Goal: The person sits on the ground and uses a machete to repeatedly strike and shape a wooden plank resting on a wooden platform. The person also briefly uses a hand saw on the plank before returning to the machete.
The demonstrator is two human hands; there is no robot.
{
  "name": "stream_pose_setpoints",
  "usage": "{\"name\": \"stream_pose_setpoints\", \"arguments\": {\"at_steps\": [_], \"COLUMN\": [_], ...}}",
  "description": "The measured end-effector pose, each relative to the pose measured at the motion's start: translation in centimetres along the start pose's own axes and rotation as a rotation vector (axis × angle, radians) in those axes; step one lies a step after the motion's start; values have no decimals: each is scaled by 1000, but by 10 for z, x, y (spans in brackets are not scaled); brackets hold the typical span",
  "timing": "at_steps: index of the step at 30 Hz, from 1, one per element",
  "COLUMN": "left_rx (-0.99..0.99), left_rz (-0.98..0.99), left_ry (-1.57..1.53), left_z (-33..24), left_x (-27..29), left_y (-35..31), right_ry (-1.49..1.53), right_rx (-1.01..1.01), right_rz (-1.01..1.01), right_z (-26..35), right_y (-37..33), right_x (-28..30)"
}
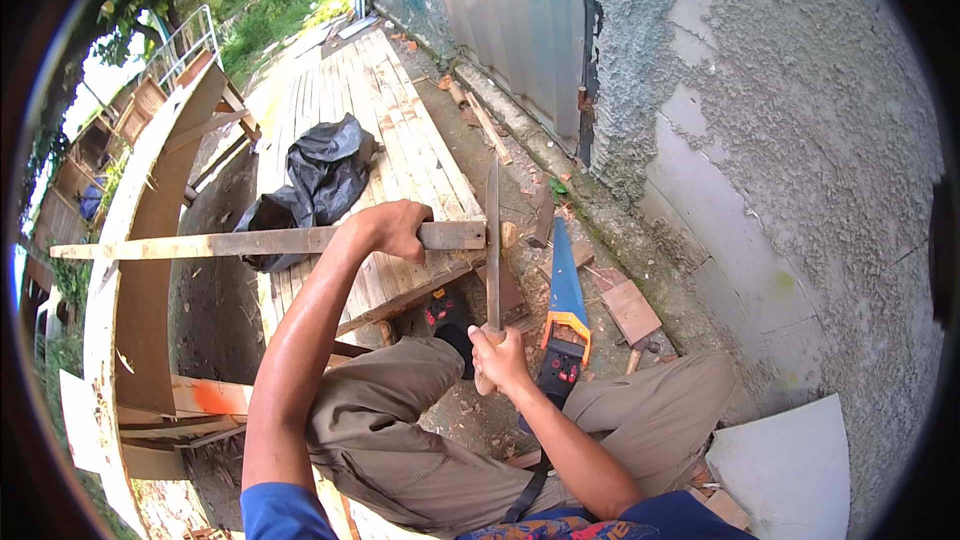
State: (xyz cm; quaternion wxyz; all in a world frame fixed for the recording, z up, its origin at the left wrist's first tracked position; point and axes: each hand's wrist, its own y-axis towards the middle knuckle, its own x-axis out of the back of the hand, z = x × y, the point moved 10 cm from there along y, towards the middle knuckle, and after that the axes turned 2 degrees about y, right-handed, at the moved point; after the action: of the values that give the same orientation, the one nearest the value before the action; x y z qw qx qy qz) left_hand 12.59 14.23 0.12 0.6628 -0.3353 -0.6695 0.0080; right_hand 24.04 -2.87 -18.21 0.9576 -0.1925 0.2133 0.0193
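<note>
My left hand (398, 228) is closed over a long wooden batten (240, 242) close to its right end. The batten lies crosswise over the slatted wooden platform (420, 155) and reaches left across an upright board. In my right hand (502, 360) is the wooden handle of a machete (492, 260), its long blade pointing away from me. The blade passes right beside the batten's cut end; whether they touch I cannot tell. A crumpled black plastic bag (325, 170) lies on the platform behind the batten, partly under it.
A handsaw (566, 280) with a blue blade and orange handle rests on the ground near my right foot. Wood scraps (628, 310) lie along the rough wall (800, 140). A pale panel (790, 465) is at lower right; a long curved board (150, 200) stands at left.
</note>
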Motion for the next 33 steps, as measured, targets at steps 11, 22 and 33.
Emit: {"name": "stream_pose_setpoints", "arguments": {"at_steps": [11,22,33], "left_rx": [40,40,72], "left_rz": [29,-20,-8], "left_ry": [-10,-29,-26], "left_z": [8,3,7], "left_x": [-4,1,5], "left_y": [-11,-15,-12], "right_ry": [414,138,95], "right_rx": [587,274,-58], "right_rz": [-75,34,197], "right_z": [130,96,43], "right_y": [-35,-19,-15], "right_x": [2,2,-8]}}
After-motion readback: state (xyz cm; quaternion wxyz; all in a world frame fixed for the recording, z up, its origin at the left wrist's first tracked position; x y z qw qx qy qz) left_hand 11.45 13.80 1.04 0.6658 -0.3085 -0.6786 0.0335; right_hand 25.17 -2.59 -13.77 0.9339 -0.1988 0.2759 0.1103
